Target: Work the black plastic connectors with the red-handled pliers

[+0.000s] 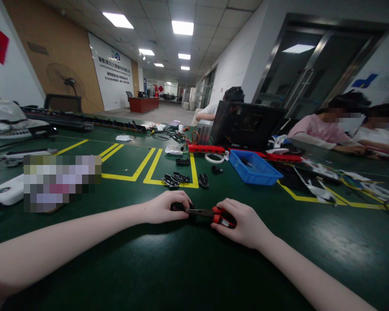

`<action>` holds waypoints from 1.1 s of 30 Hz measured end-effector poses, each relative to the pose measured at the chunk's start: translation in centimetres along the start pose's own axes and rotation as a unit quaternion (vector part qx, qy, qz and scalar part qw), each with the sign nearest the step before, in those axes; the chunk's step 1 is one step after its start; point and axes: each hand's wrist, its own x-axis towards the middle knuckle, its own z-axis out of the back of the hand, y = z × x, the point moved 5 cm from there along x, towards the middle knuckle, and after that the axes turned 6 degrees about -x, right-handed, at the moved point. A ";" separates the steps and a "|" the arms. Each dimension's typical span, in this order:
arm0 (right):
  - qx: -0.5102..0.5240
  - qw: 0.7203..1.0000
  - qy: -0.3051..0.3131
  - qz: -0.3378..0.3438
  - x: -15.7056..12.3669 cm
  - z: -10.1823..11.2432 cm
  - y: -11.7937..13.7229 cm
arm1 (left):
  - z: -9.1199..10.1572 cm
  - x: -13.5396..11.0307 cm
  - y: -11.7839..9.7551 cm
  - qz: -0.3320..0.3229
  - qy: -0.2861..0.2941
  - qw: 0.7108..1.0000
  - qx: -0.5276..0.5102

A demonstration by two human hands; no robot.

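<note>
My left hand [170, 208] is closed around a small black part [178, 206], mostly covered by the fingers. In my right hand [243, 222] are long-nose pliers [202, 212] with red and black handles. Their jaws point left and reach the black part at my left fingertips; whether they grip it I cannot tell. Beyond my hands, several black plastic pieces [181, 177] lie grouped on the green table [142, 263], with one more black piece [203, 180] just to their right. A black piece [182, 162] and a small round black part [217, 169] sit farther back.
A blue tray [255, 172] with a dark item inside stands right of centre. Behind it are a red power strip [205, 148] and a black computer case [246, 125]. A white power bank [6, 190] lies left. Co-workers sit at the far side and right.
</note>
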 end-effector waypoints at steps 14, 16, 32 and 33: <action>-0.062 0.997 -0.025 0.027 0.2 0.4 -0.4 | 0.3 0.0 0.0 -0.006 -0.009 1.000 -0.008; -0.056 0.998 -0.025 0.024 0.2 0.3 -0.4 | 0.3 0.0 0.1 -0.008 -0.008 1.000 -0.010; -0.044 0.999 -0.023 0.019 0.1 0.2 -0.4 | 0.4 0.0 0.4 -0.006 -0.014 1.000 -0.007; -0.044 0.998 -0.025 0.021 0.1 0.2 -0.4 | 0.4 0.0 0.4 -0.009 -0.016 1.000 -0.008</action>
